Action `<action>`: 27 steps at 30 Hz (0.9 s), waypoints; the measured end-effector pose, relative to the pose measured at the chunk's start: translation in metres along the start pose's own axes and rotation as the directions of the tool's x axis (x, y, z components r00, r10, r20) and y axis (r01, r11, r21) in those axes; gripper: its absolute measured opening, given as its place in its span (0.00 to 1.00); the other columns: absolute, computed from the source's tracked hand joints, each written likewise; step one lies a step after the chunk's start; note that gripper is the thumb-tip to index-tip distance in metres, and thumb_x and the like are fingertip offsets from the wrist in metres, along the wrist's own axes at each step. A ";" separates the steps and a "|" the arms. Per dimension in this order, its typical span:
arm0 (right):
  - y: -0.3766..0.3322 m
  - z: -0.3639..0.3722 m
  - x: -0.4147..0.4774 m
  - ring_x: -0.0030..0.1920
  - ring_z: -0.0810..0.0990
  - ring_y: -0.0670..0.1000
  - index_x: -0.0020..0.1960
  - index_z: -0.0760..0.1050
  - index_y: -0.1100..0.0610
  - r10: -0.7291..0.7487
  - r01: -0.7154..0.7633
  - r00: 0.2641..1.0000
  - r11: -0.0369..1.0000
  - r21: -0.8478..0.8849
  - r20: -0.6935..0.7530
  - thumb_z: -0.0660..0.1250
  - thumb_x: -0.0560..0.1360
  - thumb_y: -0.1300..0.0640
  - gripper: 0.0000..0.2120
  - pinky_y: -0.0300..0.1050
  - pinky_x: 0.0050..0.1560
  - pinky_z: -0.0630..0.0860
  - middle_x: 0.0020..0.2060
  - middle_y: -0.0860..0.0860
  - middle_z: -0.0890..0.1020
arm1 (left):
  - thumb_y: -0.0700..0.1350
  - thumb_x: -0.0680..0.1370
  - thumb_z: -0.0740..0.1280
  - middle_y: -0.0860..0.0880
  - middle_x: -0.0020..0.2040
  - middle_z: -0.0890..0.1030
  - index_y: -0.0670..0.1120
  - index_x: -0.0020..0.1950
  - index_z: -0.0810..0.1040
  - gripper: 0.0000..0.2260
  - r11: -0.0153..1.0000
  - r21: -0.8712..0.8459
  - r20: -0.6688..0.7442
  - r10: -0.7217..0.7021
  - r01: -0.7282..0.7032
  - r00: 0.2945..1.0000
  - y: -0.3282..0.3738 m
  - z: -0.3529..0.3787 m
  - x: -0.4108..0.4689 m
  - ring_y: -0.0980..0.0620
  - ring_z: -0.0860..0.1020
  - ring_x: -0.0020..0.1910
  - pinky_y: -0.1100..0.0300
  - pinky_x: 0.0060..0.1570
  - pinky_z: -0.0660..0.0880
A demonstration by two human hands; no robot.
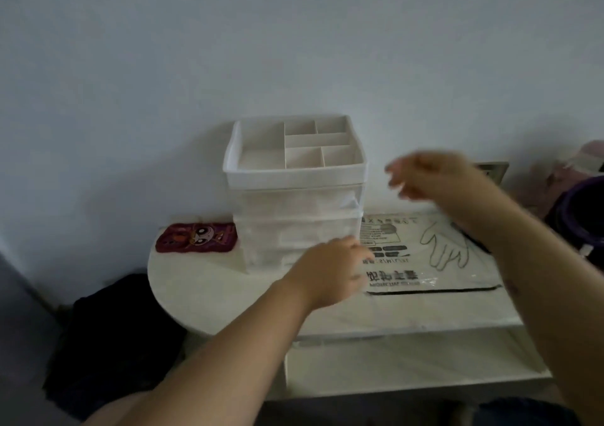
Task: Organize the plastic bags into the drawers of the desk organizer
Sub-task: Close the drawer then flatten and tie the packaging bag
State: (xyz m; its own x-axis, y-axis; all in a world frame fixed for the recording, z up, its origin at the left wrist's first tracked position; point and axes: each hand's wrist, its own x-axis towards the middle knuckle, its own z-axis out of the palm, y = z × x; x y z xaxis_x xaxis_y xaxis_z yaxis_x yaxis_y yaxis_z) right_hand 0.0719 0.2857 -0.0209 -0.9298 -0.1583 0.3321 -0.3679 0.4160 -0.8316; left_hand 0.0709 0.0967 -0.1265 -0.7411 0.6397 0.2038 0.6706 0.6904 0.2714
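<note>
The plastic bag [425,255] at the right side of the table [228,301] carries black print seen upside down: a size line that looks like "S | M | L | XL", big Chinese characters too blurred to read, and a hand outline drawing

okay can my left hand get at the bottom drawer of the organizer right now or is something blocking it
Probably yes. Your left hand is already at the lower front of the desk organizer, and nothing lies between them. The printed plastic bag lies flat to the right, and the phone sits off to the left, both clear of the drawer fronts.
</note>
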 end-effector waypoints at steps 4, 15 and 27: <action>0.095 0.028 -0.011 0.50 0.79 0.46 0.60 0.76 0.54 0.394 -0.310 0.915 0.819 -0.483 0.082 0.68 0.74 0.50 0.16 0.39 0.49 0.73 0.55 0.51 0.81 | 0.55 0.77 0.64 0.46 0.72 0.64 0.54 0.75 0.60 0.28 0.987 0.021 0.344 -0.158 0.161 0.926 0.004 0.038 0.013 0.45 0.67 0.68 0.49 0.65 0.66; 0.150 0.028 -0.035 0.61 0.72 0.54 0.71 0.65 0.55 0.592 -0.256 0.791 0.548 -0.797 0.153 0.71 0.70 0.45 0.33 0.46 0.63 0.68 0.64 0.55 0.69 | 0.47 0.74 0.67 0.47 0.66 0.69 0.50 0.70 0.70 0.24 0.962 -0.040 0.325 -0.245 0.272 0.914 0.008 0.072 0.021 0.46 0.68 0.65 0.51 0.65 0.67; 0.132 0.022 -0.057 0.55 0.75 0.51 0.52 0.78 0.53 0.477 -0.145 0.859 0.573 -0.806 0.184 0.61 0.77 0.51 0.10 0.50 0.61 0.72 0.52 0.50 0.78 | 0.44 0.75 0.66 0.50 0.61 0.70 0.50 0.59 0.77 0.13 0.923 -0.220 0.230 -0.267 0.317 0.936 0.012 0.081 0.008 0.52 0.71 0.59 0.62 0.58 0.68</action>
State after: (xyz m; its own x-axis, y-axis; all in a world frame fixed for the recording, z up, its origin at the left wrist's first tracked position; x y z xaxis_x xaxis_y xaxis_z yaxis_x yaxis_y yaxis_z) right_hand 0.0765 0.3299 -0.1598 -0.9757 -0.1026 -0.1937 -0.0705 0.9836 -0.1661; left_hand 0.0755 0.1377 -0.1973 -0.8650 0.4921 -0.0981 0.3763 0.7656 0.5218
